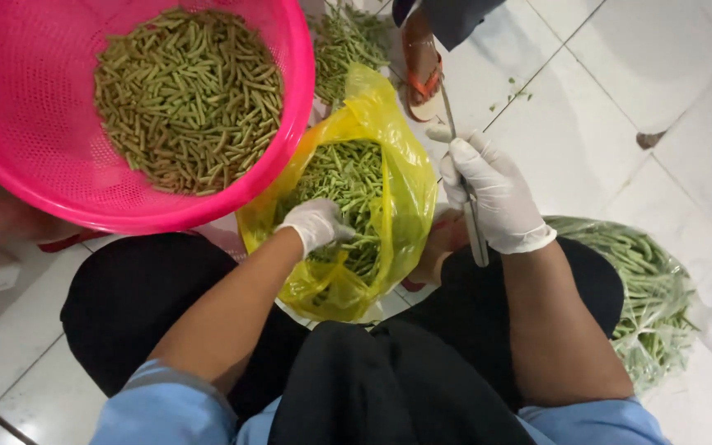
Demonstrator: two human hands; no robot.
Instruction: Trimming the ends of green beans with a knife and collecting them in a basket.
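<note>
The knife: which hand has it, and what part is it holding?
The right hand holds the knife around its handle. The left hand reaches into the yellow bag of green beans.

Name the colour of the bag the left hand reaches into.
Yellow: the bag, clearest in the head view.

Pink basket (286, 107), yellow bag (401, 177), green beans (348, 177), seemingly white gloves.

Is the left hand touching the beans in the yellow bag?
Touching. The head view shows the gloved left hand reaching inside the yellow bag, its fingers pressed into the green beans.
</note>
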